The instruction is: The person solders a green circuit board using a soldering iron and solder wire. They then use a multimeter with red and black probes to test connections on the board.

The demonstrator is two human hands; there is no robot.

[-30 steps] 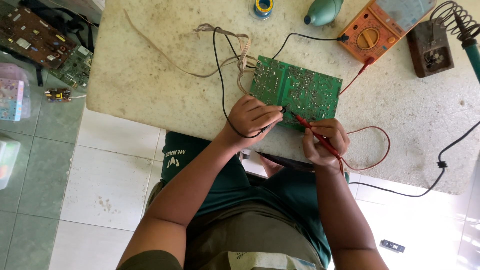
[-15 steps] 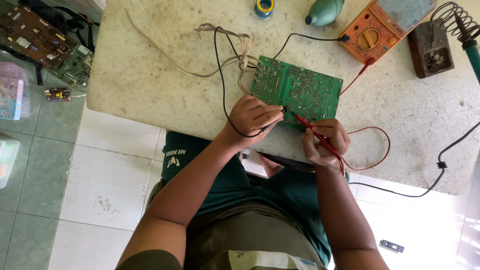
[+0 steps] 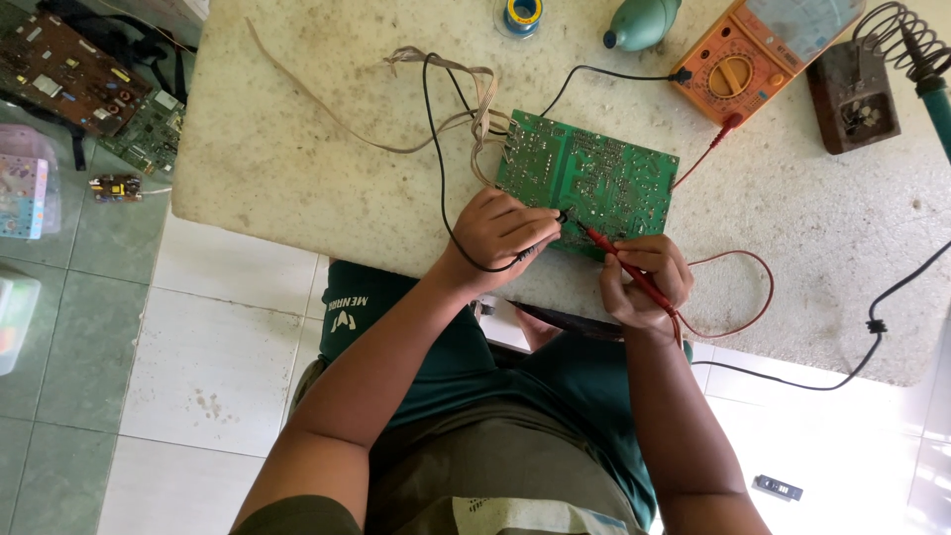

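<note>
A green circuit board [image 3: 594,173] lies solder side up on the pale stone table [image 3: 297,168]. My left hand [image 3: 500,233] grips a black test probe [image 3: 547,226] whose tip touches the board's near edge. My right hand [image 3: 644,282] grips a red test probe [image 3: 619,263], its tip on the board close to the black one. Black and red leads run from the probes to an orange multimeter [image 3: 753,50] at the far side of the table.
A solder spool [image 3: 520,15], a teal squeeze bulb [image 3: 642,22] and a soldering iron stand [image 3: 857,94] with a coiled holder [image 3: 906,45] sit along the far edge. Beige wires [image 3: 436,89] trail from the board. More circuit boards [image 3: 84,89] and plastic boxes [image 3: 25,183] lie on the tiled floor at left.
</note>
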